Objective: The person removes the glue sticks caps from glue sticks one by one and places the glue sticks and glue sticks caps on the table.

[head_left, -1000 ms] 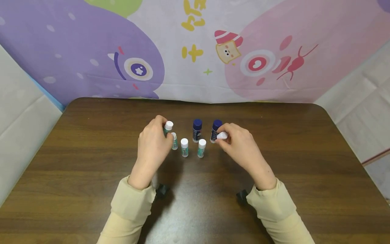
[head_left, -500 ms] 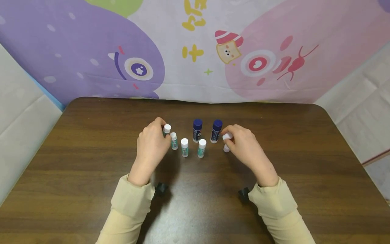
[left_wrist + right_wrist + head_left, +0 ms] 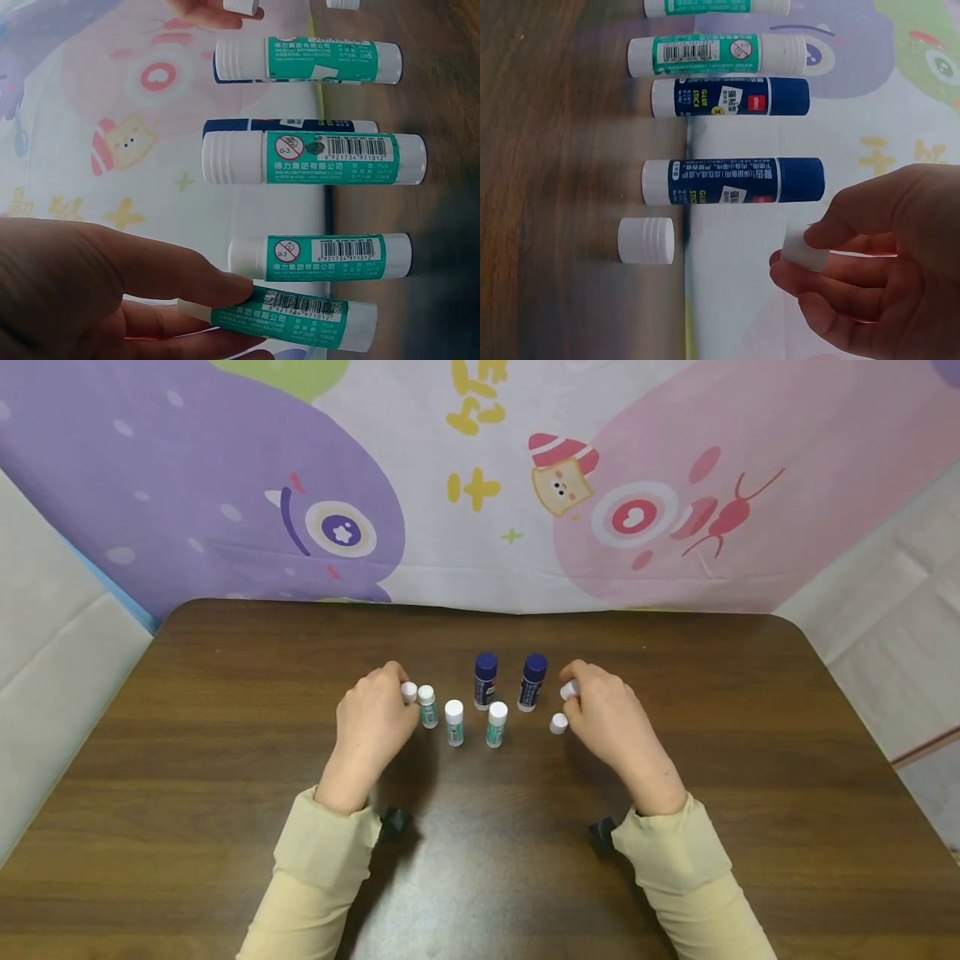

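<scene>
Well inside table edges (image 3: 675, 617), right hand (image 3: 611, 714), pinched cap (image 3: 802, 256)

“GLUE STICK” on blue tube (image 3: 730, 97)

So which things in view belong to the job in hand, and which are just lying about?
Probably in the job:
green glue stick in the left hand
white cap in the right hand
smooth-topped green glue stick beside the left hand
loose white cap

Probably not part of it:
two ribbed-cap green glue sticks
two blue glue sticks
patterned backdrop
</scene>
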{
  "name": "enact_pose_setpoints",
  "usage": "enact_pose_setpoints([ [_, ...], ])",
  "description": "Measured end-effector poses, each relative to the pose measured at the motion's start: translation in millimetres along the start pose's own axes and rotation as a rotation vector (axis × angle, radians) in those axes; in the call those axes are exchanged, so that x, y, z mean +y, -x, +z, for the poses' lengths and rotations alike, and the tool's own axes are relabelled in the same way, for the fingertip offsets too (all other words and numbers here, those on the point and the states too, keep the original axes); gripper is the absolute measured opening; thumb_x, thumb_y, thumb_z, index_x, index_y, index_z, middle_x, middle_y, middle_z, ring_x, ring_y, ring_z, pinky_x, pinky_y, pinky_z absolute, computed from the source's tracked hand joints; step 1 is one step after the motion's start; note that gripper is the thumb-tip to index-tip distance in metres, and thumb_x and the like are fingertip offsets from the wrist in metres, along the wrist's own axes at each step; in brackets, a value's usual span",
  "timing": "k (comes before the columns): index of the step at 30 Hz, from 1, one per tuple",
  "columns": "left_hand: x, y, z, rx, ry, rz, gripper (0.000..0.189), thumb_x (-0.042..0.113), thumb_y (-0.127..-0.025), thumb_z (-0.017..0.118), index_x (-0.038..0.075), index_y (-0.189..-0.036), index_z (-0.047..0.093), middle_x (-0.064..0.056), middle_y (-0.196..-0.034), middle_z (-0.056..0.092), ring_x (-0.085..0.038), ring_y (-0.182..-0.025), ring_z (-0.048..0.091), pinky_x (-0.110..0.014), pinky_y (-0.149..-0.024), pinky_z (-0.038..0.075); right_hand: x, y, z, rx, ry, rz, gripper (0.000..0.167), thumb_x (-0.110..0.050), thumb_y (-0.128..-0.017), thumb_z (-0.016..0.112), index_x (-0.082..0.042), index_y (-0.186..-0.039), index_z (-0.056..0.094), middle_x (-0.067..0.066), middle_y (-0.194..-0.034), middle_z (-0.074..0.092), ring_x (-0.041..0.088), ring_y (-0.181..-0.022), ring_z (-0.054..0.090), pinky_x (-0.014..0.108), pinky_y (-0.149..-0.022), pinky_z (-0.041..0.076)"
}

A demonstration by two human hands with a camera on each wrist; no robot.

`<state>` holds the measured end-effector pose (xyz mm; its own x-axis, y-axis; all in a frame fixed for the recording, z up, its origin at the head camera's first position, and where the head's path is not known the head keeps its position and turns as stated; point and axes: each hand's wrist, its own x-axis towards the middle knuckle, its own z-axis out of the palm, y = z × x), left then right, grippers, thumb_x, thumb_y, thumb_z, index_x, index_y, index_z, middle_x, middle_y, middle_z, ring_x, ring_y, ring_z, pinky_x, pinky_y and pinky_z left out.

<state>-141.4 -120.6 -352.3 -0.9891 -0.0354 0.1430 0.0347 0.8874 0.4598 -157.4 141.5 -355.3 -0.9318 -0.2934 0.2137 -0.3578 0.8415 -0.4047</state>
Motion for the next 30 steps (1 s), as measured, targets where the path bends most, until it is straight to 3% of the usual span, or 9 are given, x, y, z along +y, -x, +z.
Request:
enact_pose_setpoints([
  [4, -1.2, -0.4, 0.4, -0.03, -0.026, -0.009, 0.016, 0.001, -0.077, 0.059, -0.003, -0.092, 0.061, -0.018, -0.085, 0.066, -0.044, -0.078, 0.063, -0.054, -0.065, 0.05, 2, -0.1, -1, -0.007, 0.017, 0.033, 0.012, -0.003, -0.09, 0.059, 0.004, -0.1, 0.062, 0.016, -0.094, 0.068, 0.033, -0.078, 0.065, 0.05, -0.07, 0.051],
  [12, -2.2, -1.3, 1.7, -0.036, -0.053, -0.002, 0.014, 0.002, -0.076, 0.061, -0.001, -0.09, 0.062, -0.017, -0.083, 0.066, -0.041, -0.077, 0.064, -0.052, -0.065, 0.05, 8, -1.0, -3, -0.103, 0.071, 0.105, 0.01, -0.01, -0.089, 0.062, -0.001, -0.091, 0.063, 0.011, -0.084, 0.065, 0.027, -0.067, 0.059, 0.046, -0.062, 0.049],
  [21, -2.9, -2.9, 2.1, -0.058, -0.075, 0.007, 0.016, 0.001, -0.076, 0.061, 0.001, -0.092, 0.064, -0.017, -0.084, 0.067, -0.041, -0.079, 0.065, -0.052, -0.065, 0.05, 17, -3.7, -4, -0.273, 0.217, 0.146, 0.011, -0.008, -0.084, 0.061, -0.001, -0.092, 0.063, 0.014, -0.087, 0.067, 0.03, -0.076, 0.063, 0.048, -0.065, 0.05],
  [30, -2.4, -2.9, 2.2, -0.091, -0.085, 0.006, 0.016, 0.002, -0.074, 0.062, 0.002, -0.09, 0.065, -0.018, -0.085, 0.068, -0.042, -0.08, 0.066, -0.053, -0.067, 0.05, 22, -6.0, 0, -0.357, 0.191, 0.185, 0.006, -0.008, -0.084, 0.06, -0.004, -0.087, 0.061, 0.01, -0.082, 0.065, 0.026, -0.072, 0.059, 0.044, -0.064, 0.048],
])
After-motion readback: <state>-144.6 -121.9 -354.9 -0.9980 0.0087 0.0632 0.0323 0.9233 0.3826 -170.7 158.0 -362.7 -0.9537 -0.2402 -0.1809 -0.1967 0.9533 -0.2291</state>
